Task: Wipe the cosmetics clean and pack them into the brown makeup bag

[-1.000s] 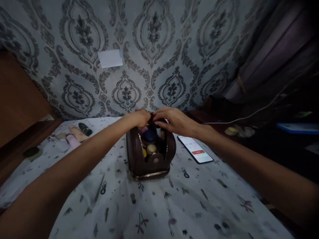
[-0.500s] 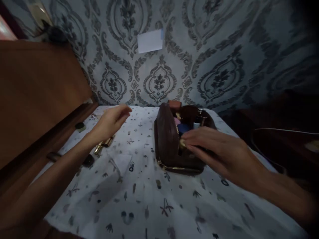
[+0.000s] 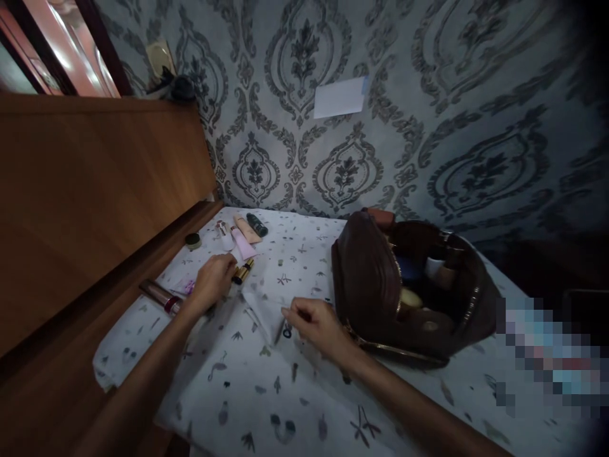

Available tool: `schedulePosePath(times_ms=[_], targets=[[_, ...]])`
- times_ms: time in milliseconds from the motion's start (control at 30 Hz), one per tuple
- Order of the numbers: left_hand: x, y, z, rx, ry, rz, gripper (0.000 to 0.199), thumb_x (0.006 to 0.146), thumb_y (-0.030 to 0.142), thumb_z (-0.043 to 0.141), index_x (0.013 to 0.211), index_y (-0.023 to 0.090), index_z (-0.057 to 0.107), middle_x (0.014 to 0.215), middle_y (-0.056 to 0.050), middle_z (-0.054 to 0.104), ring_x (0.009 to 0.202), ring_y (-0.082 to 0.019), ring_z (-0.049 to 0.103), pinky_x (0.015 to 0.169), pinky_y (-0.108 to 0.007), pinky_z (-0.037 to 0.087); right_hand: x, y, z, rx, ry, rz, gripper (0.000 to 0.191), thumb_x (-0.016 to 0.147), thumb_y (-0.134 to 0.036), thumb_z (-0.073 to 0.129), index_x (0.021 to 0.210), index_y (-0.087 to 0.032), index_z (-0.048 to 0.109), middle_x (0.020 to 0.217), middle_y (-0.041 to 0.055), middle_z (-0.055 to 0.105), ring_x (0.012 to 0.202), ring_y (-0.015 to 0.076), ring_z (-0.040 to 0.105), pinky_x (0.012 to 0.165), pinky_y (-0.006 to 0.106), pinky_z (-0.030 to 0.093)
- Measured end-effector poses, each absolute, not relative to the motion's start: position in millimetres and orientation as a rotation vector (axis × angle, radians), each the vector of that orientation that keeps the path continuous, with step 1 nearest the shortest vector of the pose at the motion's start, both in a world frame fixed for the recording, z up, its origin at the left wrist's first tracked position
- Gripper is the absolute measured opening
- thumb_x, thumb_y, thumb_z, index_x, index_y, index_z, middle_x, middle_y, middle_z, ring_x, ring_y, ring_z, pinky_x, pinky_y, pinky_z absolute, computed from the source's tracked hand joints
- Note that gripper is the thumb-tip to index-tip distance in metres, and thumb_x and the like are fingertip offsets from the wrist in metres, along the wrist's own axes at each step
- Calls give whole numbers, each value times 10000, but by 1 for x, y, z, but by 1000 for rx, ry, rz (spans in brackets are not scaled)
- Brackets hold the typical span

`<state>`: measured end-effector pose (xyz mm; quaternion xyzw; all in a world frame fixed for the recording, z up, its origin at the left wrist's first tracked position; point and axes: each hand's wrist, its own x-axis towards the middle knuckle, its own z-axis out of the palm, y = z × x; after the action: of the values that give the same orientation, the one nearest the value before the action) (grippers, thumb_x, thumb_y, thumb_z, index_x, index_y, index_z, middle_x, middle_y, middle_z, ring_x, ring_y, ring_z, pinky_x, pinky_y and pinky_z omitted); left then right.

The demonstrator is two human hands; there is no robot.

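Note:
My left hand [image 3: 215,279] is over the left side of the printed white cloth [image 3: 285,393], its fingers curled and largely hidden. Two gold tubes [image 3: 243,271] lie just beyond its fingertips. With thumb and fingers pinched together, my right hand [image 3: 318,322] is beside a raised white fold or sheet [image 3: 265,311]; what is in the pinch, if anything, I cannot make out. To its right stands an unzipped brown cosmetic bag [image 3: 364,279]. A round yellowish item [image 3: 410,299] and a white-and-tan bottle [image 3: 435,268] show inside.
Beyond my left hand lie a pink tube [image 3: 242,244], a peach tube [image 3: 246,230] and a dark tube [image 3: 257,224]. A small round jar [image 3: 193,241] and a brown tube [image 3: 160,296] lie near the wooden panel [image 3: 99,209]. Patterned wallpaper [image 3: 304,158] rises behind.
My right hand has left the bag and come over to the white fold. My left hand has moved lower and nearer me. The view has swung left, showing more tubes.

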<state>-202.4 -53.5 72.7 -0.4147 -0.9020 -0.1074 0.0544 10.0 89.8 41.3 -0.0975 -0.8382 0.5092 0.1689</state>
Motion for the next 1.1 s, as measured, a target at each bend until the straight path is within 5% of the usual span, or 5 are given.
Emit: schedulePosePath(times_ms=[133,600,800,967,1100], targets=[[-183,-38,61,-1325,-2667,-141,263,980,230,408,1049,183,657,1055,-106,698,1067,-263,589,908,-368,453,-39,92,20,-454,-2090,1746,402,824,-540,523,606,-203,501,467,-36,465,452,109,407,486,241,334],[-170,-39,37,-1431,-2551,6,308,953,134,384,1159,176,608,1204,-136,614,1102,-279,537,923,-422,427,-49,84,0,-375,-2147,1519,377,861,-495,526,618,-212,468,533,-29,467,516,130,446,534,261,360],[-218,-57,83,-1009,-2885,-582,301,914,136,481,1164,194,639,1260,-140,627,1236,-295,521,1007,-427,411,-50,83,-2,-386,-2160,1521,390,857,-523,532,624,-213,490,530,-21,470,514,136,437,527,269,349],[-311,-54,115,-746,-3121,-839,226,923,218,572,1127,176,660,1137,-98,686,1056,-244,655,853,-341,519,-49,82,2,-396,-2177,1496,378,853,-502,531,615,-210,498,532,-15,483,521,138,444,534,269,348],[-353,-29,102,-583,-3286,-1082,367,944,356,603,1252,160,580,1238,-102,617,1046,-227,639,876,-438,560,-49,81,5,-399,-2183,1493,367,850,-492,520,614,-212,491,525,-18,478,512,136,438,536,268,352]])
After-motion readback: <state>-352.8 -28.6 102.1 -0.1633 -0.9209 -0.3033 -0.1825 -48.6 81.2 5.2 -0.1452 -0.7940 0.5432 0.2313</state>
